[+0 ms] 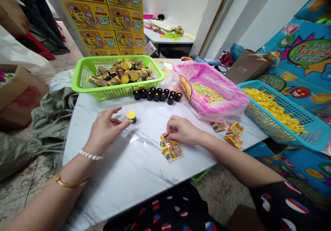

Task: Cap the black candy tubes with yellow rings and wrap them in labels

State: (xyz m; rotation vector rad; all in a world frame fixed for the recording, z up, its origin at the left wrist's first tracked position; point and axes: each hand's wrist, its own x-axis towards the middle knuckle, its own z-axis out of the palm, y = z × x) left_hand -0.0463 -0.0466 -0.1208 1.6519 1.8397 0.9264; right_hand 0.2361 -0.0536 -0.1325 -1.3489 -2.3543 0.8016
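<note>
Your left hand (104, 129) lay open, its fingers loosely spread, just beside a yellow-topped black canister (131, 117) at centre-left of the marble table (111, 186). Your right hand (182, 131), right of centre, rested its narrowly gathered fingers (169, 129) on a pile of printed wrappers (172, 151), hiding whether they pinched one. A careless brush could scatter the wrappers or tip the canister. Mesh partly hid the green basket's (108, 93) contents, upper left.

The left hand (104, 131) hovers open just beside a yellow-capped black canister (131, 117) on a white marble table (108, 186). The right hand (183, 130) rests its fingertips on a small pile of printed foil sachets (172, 151), below a row of uncapped black canisters (156, 95).
</note>
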